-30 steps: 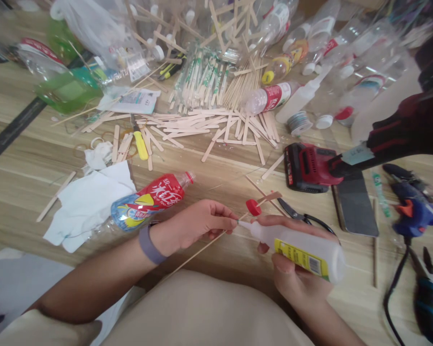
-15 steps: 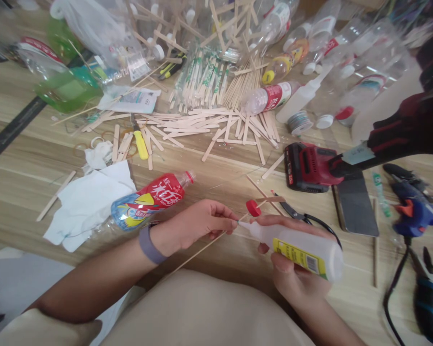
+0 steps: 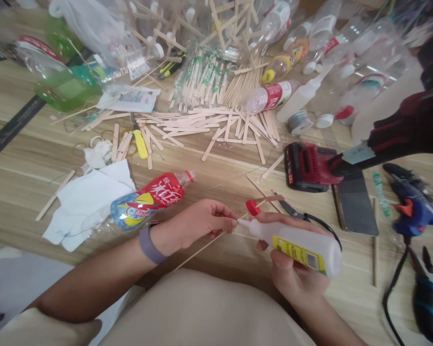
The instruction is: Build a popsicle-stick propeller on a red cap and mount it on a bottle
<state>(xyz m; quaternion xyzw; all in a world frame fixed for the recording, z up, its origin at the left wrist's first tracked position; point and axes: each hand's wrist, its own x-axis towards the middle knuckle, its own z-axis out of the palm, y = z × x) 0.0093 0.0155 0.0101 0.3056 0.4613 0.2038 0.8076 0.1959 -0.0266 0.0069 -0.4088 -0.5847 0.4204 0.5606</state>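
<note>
My left hand (image 3: 212, 219) pinches a thin bamboo skewer (image 3: 198, 252) that runs down toward my body and up through a red bottle cap (image 3: 253, 207). A flat wooden stick (image 3: 272, 198) lies by the cap at the skewer's upper end. In my right hand (image 3: 299, 276) is a translucent glue bottle (image 3: 303, 247) with a yellow label, held on its side. Its narrow nozzle points left and reaches the fingertips of my left hand. Whether glue is coming out cannot be made out. An empty iced tea bottle (image 3: 147, 201) lies beside my left wrist.
Craft sticks (image 3: 187, 126) are strewn across the middle, near a yellow-handled screwdriver (image 3: 140, 144). At right are a red cordless drill (image 3: 310, 166), a phone (image 3: 356, 204), scissors (image 3: 292, 210), a blue glue gun (image 3: 414, 209) and pliers (image 3: 429, 298). White cloth (image 3: 90, 199) lies left; plastic bottles crowd the back.
Almost nothing differs. The glue bottle and my right hand have shifted very slightly left and up, while my left hand keeps its pinch on the skewer.
</note>
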